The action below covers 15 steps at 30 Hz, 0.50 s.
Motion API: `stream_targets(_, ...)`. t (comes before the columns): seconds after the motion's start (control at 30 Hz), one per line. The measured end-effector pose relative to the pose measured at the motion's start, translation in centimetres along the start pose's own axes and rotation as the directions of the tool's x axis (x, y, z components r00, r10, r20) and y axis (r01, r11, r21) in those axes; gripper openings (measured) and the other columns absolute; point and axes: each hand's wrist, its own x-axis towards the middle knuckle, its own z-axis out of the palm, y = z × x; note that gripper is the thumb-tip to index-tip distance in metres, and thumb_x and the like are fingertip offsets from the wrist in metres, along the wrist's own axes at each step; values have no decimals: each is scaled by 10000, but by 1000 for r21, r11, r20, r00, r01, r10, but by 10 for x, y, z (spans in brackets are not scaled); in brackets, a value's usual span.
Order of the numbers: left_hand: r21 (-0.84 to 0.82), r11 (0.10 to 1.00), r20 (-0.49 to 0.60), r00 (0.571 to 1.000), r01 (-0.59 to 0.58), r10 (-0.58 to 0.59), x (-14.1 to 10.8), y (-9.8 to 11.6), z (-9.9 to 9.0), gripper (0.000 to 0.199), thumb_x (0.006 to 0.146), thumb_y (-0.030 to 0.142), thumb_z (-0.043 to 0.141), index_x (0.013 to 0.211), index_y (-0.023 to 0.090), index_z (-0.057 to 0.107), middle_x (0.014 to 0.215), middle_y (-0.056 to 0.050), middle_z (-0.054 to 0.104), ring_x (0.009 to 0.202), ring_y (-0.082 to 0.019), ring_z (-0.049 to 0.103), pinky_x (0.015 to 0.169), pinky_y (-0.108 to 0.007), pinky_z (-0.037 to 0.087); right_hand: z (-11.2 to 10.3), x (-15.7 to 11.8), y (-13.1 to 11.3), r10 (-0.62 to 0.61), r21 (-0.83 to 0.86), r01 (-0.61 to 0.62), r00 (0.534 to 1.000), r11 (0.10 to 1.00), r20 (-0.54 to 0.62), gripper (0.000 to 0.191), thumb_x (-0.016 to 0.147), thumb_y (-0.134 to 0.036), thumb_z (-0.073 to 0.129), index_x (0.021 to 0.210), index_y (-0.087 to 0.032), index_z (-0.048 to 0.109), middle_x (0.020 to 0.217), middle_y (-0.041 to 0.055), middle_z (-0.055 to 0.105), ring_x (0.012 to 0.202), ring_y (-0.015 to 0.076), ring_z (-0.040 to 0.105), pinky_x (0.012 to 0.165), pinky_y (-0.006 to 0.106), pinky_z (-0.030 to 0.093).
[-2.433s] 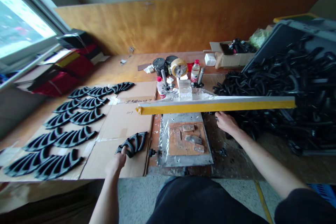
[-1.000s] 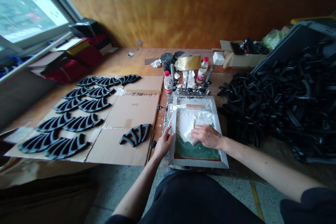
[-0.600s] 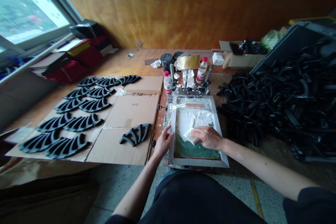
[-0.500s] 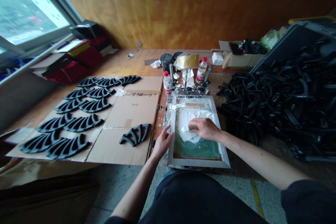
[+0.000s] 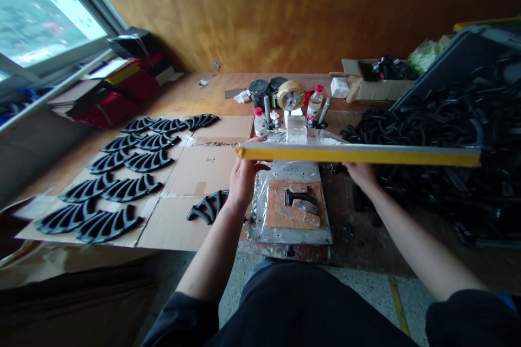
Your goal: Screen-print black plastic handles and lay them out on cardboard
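A screen printing frame (image 5: 358,155) is raised and seen edge-on, its near side a long bar with a yellow face. My left hand (image 5: 243,181) grips it near the left end, with fingers showing beneath the bar. My right hand (image 5: 361,175) is at the bar's lower edge, right of the middle; its fingers are hidden behind the frame. Below the frame a wooden jig board (image 5: 279,211) lies on a metal base plate (image 5: 260,236). A curved black plastic part (image 5: 302,197) sits on the board among small blocks.
Rows of black ribbed parts (image 5: 130,187) lie on cardboard (image 5: 171,227) at left. A heap of black parts (image 5: 427,195) and a grey crate (image 5: 448,65) are at right. Behind stand red-capped bottles (image 5: 314,103), a tape roll (image 5: 290,95) and a black can (image 5: 258,92).
The screen printing frame has swung up off the base, uncovering the jig and the black part. My right hand has left the screen's white ink area; my left hand has risen with the frame.
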Motion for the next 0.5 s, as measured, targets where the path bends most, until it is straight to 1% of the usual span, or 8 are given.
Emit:
stream_targets(0.07,-29,1000,-25,1000,-12,11,8,-1,5,508,919,594,418,1099,162,614,898,-70,673,837,-158,646,676,-246,505,29,-37,-7,2,-65,13,976,998,216,244,887,-413,592,822,-184,646,794,49,663,699,161,594,672,285,466)
stream_targets(0.17,-43,998,-148,988,47,-53,-10,-18,8,516,909,596,437,1178,176,569,904,-68,681,794,-145,645,643,-233,499,67,-79,-32,-67,-216,189,880,958,471,165,860,-332,654,842,-172,618,980,96,644,941,219,600,847,328,468)
stream_targets(0.23,-21,958,-74,956,284,-285,-39,-39,10,570,862,632,499,1155,151,586,904,-100,699,766,-167,652,601,-244,501,79,-94,-53,-26,-310,208,864,928,502,104,890,-254,612,863,-154,599,969,123,640,961,240,594,864,343,460)
stream_targets(0.27,7,896,10,895,445,-445,-56,-51,12,593,827,647,544,1122,136,607,915,-123,708,765,-187,660,586,-256,506,82,-100,-65,12,-341,181,869,922,494,95,911,-237,576,883,-148,592,945,128,643,938,244,598,842,344,463)
stream_targets(0.3,39,803,105,797,595,-595,-74,-62,14,614,792,656,587,1111,132,621,957,-144,714,791,-212,671,583,-274,518,84,-106,-76,30,-350,160,876,923,481,105,929,-239,545,906,-145,587,924,129,645,910,245,600,815,343,466)
stream_targets(0.37,-8,673,185,663,739,-726,-102,-82,20,594,781,663,595,1056,138,641,1028,-155,711,882,-242,681,635,-301,543,86,-116,-98,-49,-283,204,881,937,471,125,952,-247,505,932,-149,580,918,120,644,901,242,592,799,341,463)
stream_targets(0.43,-134,636,126,649,760,-750,-117,-94,17,557,778,663,595,949,135,642,1003,-148,714,901,-243,686,664,-303,550,85,-122,-109,-250,-137,361,828,922,501,124,959,-241,492,929,-167,587,943,97,642,948,230,574,840,335,452)
stream_targets(0.5,-176,665,-4,675,726,-738,-116,-100,-4,536,756,644,629,902,128,625,975,-144,717,844,-230,698,631,-281,543,78,-116,-100,-367,-42,450,775,892,514,143,958,-187,470,956,-187,613,975,69,646,977,205,563,872,319,440)
